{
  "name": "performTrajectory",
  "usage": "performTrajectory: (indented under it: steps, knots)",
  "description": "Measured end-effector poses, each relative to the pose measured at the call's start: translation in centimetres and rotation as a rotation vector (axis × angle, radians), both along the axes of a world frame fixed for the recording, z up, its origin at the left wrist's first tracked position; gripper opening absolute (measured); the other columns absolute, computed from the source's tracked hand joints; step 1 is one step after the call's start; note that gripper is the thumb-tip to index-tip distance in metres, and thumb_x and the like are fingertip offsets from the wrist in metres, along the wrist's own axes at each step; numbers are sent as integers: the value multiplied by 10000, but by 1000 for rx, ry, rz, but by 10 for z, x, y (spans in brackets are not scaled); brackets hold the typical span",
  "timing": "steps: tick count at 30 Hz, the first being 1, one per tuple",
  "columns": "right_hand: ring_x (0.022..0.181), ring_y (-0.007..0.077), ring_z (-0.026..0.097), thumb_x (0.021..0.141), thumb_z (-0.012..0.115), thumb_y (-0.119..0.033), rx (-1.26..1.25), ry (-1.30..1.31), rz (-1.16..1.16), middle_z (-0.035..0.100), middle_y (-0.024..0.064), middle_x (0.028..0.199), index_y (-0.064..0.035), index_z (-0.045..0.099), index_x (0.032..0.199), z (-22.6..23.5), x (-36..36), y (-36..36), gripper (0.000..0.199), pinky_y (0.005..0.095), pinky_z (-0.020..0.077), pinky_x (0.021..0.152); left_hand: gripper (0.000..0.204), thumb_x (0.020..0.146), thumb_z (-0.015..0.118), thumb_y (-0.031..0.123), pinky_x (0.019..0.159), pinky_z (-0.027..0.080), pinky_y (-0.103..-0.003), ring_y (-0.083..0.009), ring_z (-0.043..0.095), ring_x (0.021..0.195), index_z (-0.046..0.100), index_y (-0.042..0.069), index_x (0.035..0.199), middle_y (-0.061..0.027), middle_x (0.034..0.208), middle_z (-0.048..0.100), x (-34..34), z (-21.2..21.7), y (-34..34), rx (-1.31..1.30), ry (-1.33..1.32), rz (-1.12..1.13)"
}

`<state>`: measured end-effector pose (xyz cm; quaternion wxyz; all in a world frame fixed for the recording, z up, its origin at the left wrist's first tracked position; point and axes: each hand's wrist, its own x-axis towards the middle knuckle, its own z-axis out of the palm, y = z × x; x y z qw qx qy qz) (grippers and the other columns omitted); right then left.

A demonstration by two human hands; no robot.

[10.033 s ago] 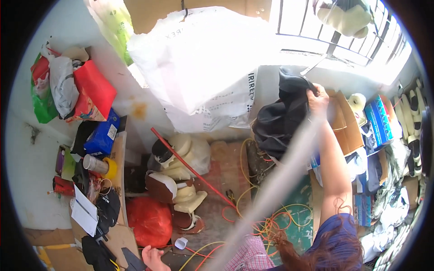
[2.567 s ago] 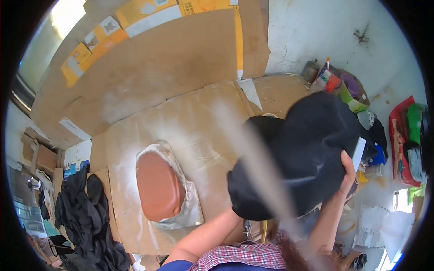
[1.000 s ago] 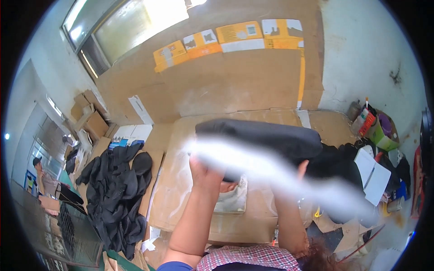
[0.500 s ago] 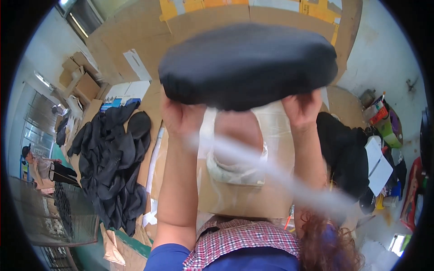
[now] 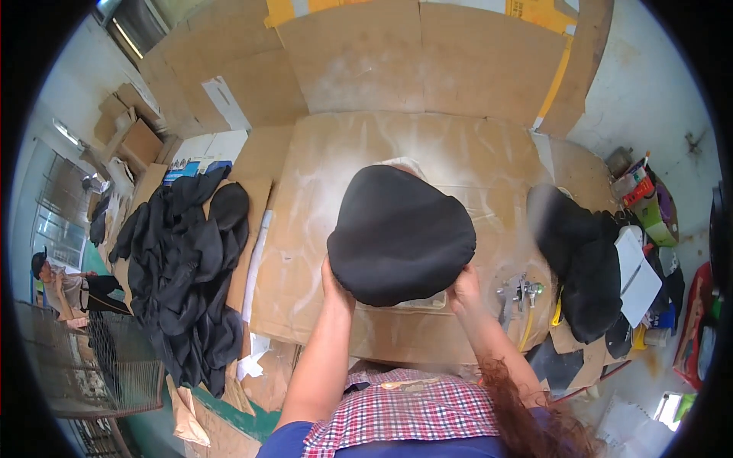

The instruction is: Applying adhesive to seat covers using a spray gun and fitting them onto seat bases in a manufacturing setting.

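A black rounded-triangular fabric cover [image 5: 401,237] with a gathered lower edge is between my two hands, over the middle of the table. My left hand [image 5: 336,288] grips its lower left edge, the fingers mostly hidden beneath the cloth. At the lower right edge, my right hand [image 5: 463,290] is closed on the cover with the thumb up against it. A small part of a whitish form [image 5: 405,163] shows behind the cover's far edge; the rest of that form is hidden.
Brown cardboard [image 5: 294,229] covers the table, with a cardboard screen [image 5: 366,69] behind. At right lie a spray gun [image 5: 522,290] with a yellow hose and a black fabric pile [image 5: 584,282]. A larger black pile [image 5: 183,267] is at left. Another person [image 5: 72,286] sits far left.
Both hands have brought the cover down and nearer to me, over the whitish form that showed before. The pale blurred streak across my arms is gone, and the spray gun now shows.
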<state>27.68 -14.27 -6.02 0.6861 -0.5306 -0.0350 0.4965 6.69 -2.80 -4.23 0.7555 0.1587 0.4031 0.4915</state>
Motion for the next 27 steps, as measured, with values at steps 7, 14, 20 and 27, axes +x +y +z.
performTrajectory:
  steps: [7, 14, 20, 27]
  knots:
    - [1163, 206, 432, 924, 473, -296, 86, -77, -139, 433, 110, 1289, -83, 291, 1367, 35, 10, -15, 525, 350, 328, 998, 379, 874, 499, 334, 866, 476, -392, -222, 588, 1012, 601, 54, 1107, -79, 1099, 630, -28, -24, 19, -242, -63, -173]
    - [1194, 220, 405, 885, 586, -188, 49, -328, -208, 393, 135, 1333, -40, 286, 1382, 52, -13, 2, 599, 325, 316, 1013, 474, 843, 565, 405, 915, 451, -428, -261, 586, 1037, 591, 23, 1122, -121, 1117, 625, -39, -22, 45, -122, -95, -265]
    - [1189, 214, 418, 855, 617, -135, 60, -297, -248, 403, 131, 1326, -48, 306, 1373, 77, -27, 6, 610, 329, 330, 1012, 430, 865, 577, 339, 956, 421, -420, -259, 558, 1088, 568, 17, 1150, -141, 1113, 620, -44, -9, 93, -337, -347, -384]
    - [1191, 215, 416, 846, 612, -113, 57, -318, -293, 393, 133, 1336, -38, 302, 1373, 76, -29, 3, 616, 334, 327, 1015, 353, 862, 584, 207, 898, 481, -383, -249, 594, 1013, 557, -2, 1146, -131, 1118, 604, 9, 55, 145, 153, -125, -701]
